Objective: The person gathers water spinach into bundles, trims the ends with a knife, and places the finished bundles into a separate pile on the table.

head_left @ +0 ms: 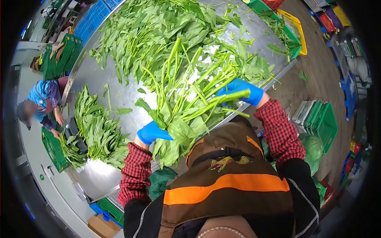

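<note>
Both hands wear blue gloves and hold leafy greens with long, thick hollow-looking stems, like water spinach, at the metal table's near edge. My left hand (pixel 152 133) is closed around the leafy end of the bunch (pixel 178 129), its fingers partly hidden by leaves. On the stem side, my right hand (pixel 242 90) is wrapped round several stems (pixel 214 104), whose cut ends stick out past it. A large heap of the same greens (pixel 158 35) covers the table (pixel 135 97) beyond the hands.
To the left lie sorted bunches of greens (pixel 97 127); there a co-worker (pixel 45 97) handles a bunch by a dark device (pixel 75 133). Green crates (pixel 327 127) and a filled green net bag (pixel 311 152) stand right. A yellow crate (pixel 302 35) is at the far right corner.
</note>
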Motion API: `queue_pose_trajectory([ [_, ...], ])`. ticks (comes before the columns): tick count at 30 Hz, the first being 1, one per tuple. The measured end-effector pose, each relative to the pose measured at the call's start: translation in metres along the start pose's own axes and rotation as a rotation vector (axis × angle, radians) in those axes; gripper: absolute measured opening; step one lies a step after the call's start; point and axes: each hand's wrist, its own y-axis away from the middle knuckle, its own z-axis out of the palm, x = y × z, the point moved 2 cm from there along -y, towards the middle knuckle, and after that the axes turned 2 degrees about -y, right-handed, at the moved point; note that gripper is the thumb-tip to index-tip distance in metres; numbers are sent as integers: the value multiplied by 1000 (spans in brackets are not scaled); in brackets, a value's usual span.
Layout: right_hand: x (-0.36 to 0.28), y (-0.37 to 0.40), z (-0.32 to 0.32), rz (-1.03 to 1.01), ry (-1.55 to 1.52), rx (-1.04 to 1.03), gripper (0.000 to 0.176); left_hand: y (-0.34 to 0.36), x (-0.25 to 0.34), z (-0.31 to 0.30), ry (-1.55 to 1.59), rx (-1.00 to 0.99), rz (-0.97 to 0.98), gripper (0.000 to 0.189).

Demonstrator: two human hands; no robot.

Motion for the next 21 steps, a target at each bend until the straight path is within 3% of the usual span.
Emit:
queue_pose_trajectory([
  [1, -1, 0, -5, 127, -10, 83, 27, 0, 0, -1, -19, 13, -28, 93],
  [4, -17, 11, -14, 82, 69, 99, 26, -1, 2, 0, -36, 14, -86, 90],
  [6, -3, 13, -27, -75, 371, 112, 25, -2, 11, 4, -34, 7, -118, 88],
  [7, -11, 12, -28, -76, 372, 111, 25, -1, 20, 9, -63, 24, -199, 88],
  [8, -20, 14, -30, 102, 505, 182, 24, 0, 23, 12, -91, 40, -282, 87],
  [10, -26, 23, -45, 392, 605, 421, 27, 3, 14, 7, -64, 17, -223, 86],
  [12, 9, 42, -102, 350, 662, 760, 35, 4, 4, 1, -23, 5, -93, 82],
  [13, 21, 50, -118, 350, 661, 755, 35, 7, 0, 0, -21, 8, -94, 82],
  [15, 25, 59, -133, 120, 1651, 1013, 35, 11, -5, -3, -94, 59, -146, 74],
  [16, 13, 48, -122, 119, 1650, 1015, 35, 11, -3, -2, -96, 60, -146, 74],
  [18, -38, 5, -74, 79, 912, 941, 44, 6, 1, 6, -108, 44, -137, 74],
  [20, -63, -28, -35, 315, 580, 465, 55, -2, -4, 7, -145, -5, -109, 74],
  [21, -70, -40, -14, 329, 711, 405, 55, -7, -6, 8, -177, -46, -74, 75],
])
